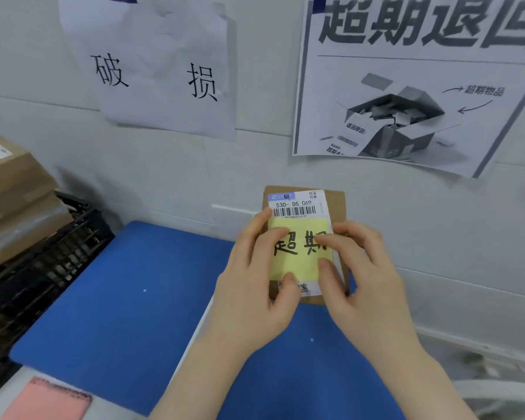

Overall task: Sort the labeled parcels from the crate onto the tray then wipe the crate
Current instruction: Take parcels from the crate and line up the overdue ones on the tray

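Currently left hand (pixel 255 286) and right hand (pixel 367 277) fingers (pixel 326 237) clamp the parcel (pixel 294 204) over tray's (pixel 134 283) far edge.

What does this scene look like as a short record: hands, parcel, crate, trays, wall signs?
parcel: brown, white barcode label, yellow note handwritten 超期
left hand: grips the parcel's left edge, fingers on the note
right hand: grips its right edge, fingers on the note
crate: black, far left, brown parcels stacked in it
trays: blue left tray and right tray side by side; parcel over the right one
wall signs: 破损 sign left, 超期返回 poster right
pink item: lower left, kind unclear
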`<act>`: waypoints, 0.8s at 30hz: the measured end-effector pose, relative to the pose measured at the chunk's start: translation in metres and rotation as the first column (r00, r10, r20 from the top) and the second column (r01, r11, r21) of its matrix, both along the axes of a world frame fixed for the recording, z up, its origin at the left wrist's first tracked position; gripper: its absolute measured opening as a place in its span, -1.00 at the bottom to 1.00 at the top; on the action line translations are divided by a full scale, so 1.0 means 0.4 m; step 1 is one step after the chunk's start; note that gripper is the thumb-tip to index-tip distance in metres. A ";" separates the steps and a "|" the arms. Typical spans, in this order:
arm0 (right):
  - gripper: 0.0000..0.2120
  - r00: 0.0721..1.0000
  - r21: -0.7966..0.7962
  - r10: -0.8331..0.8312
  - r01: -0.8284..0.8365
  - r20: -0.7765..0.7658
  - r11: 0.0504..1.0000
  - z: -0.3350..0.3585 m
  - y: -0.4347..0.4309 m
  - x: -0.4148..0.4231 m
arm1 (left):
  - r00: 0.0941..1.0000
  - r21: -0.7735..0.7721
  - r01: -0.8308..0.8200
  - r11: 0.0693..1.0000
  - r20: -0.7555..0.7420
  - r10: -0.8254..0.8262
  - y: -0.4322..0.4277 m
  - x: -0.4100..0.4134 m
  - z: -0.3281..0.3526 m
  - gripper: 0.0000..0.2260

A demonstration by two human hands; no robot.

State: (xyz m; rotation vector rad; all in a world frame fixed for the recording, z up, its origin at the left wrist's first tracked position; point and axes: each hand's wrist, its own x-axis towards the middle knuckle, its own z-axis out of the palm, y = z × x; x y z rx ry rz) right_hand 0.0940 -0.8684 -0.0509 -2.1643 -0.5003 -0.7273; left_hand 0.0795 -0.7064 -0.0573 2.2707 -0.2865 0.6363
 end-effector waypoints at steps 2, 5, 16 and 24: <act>-0.71 1.000 0.005 -0.019 0.019 -0.023 1.000 -0.031 -0.028 0.033 | 1.000 0.030 0.019 0.999 -0.010 -0.019 -0.027 0.041 -0.023 -0.53; -0.68 0.996 -0.003 -0.053 0.053 -0.075 0.999 -0.089 -0.067 0.082 | 0.998 0.048 0.032 0.998 -0.055 -0.030 -0.066 0.094 -0.073 -0.53; -0.68 0.958 -0.085 -0.122 0.103 -0.260 0.991 -0.277 -0.104 0.175 | 0.982 0.077 0.086 0.993 -0.177 -0.072 -0.110 0.210 -0.275 -0.55; -0.72 0.912 -0.002 -0.198 0.212 -0.358 0.977 -0.335 -0.128 0.197 | 0.972 0.206 0.130 0.970 -0.221 -0.083 -0.152 0.243 -0.312 -0.56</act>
